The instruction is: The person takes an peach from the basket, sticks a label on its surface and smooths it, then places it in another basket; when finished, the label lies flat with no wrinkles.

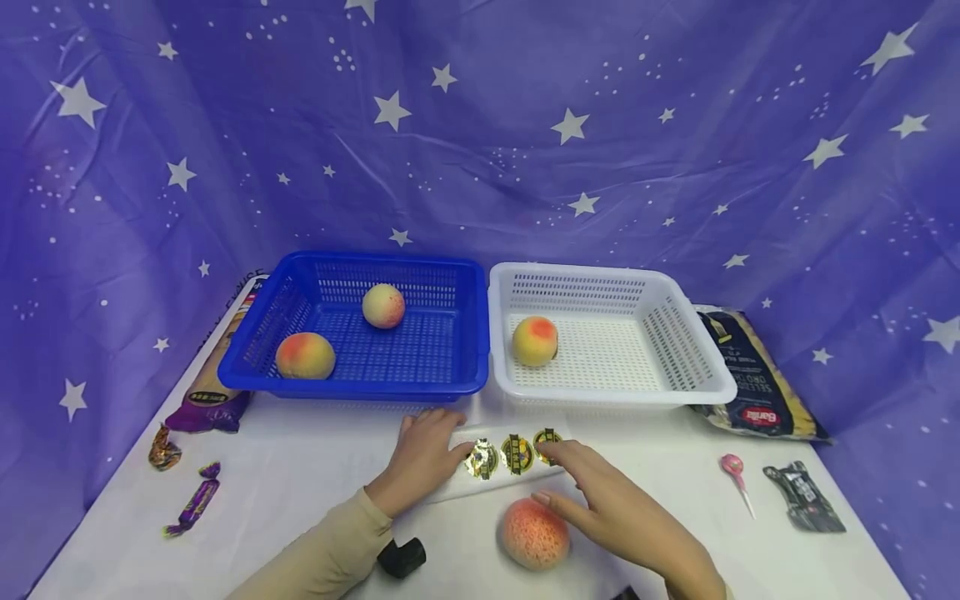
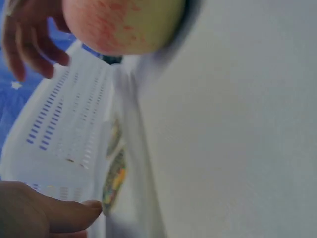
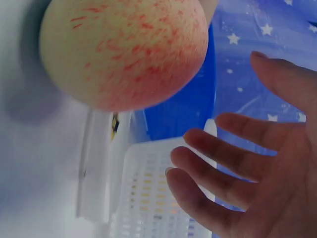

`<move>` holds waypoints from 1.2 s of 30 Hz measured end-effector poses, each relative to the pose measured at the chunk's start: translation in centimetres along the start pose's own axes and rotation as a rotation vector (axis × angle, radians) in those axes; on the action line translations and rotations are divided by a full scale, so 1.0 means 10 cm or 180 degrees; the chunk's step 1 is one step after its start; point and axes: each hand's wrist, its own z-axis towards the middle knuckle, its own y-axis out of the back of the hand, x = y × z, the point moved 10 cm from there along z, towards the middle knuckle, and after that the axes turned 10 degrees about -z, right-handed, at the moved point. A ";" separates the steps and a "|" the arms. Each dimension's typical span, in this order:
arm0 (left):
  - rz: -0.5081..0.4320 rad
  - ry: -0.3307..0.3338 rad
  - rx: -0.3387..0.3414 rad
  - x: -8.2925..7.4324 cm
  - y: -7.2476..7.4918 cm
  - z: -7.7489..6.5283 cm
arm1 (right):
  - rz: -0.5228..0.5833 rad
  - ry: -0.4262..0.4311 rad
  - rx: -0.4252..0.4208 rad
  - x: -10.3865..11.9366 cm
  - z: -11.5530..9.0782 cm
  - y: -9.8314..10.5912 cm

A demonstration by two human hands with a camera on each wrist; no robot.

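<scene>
A white slab (image 1: 450,490) lies in front of the baskets with three round gold-wrapped candies on it, one of them a gold candy (image 1: 517,454) in the middle. My left hand (image 1: 423,457) is at the slab's left end, fingers loosely extended, thumb close to the leftmost candy. In the left wrist view that thumb (image 2: 74,213) overlaps the slab's edge. My right hand (image 1: 618,504) hovers near the slab's right end, over the right side of a reddish peach (image 1: 535,533). Its relaxed, spread fingers (image 3: 213,198) hold nothing in the right wrist view.
Behind stand a blue basket (image 1: 352,387) with two peaches and a white basket (image 1: 611,396) with one. Food bags (image 1: 757,375) flank them. Wrapped candies (image 1: 197,504) lie left; a lollipop (image 1: 733,468) and a dark packet (image 1: 806,498) lie right.
</scene>
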 end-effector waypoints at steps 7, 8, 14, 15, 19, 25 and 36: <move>-0.0358 -0.0043 0.0269 0.03 -0.13 0.13 | -0.0193 0.0536 -0.0401 0.20 0.20 0.04; -0.0580 -0.0023 0.0418 0.02 -0.15 0.15 | -0.0233 0.0628 -0.0503 0.23 0.22 0.05; -0.2305 0.0508 0.1451 -0.04 -0.29 0.16 | -0.0443 0.0774 -0.0711 0.28 0.34 0.04; -0.2526 0.0568 0.1559 -0.07 -0.30 0.15 | -0.0485 0.0764 -0.0705 0.28 0.36 0.03; -0.3123 0.0675 0.1861 -0.18 -0.33 0.10 | -0.0619 0.0751 -0.0713 0.29 0.39 -0.01; -0.3270 0.0603 0.1954 -0.29 -0.33 0.11 | -0.0599 0.0782 -0.0751 0.32 0.40 -0.01; -0.2209 0.0216 0.1559 -0.28 -0.31 0.21 | -0.0566 0.0959 -0.0983 0.37 0.33 0.02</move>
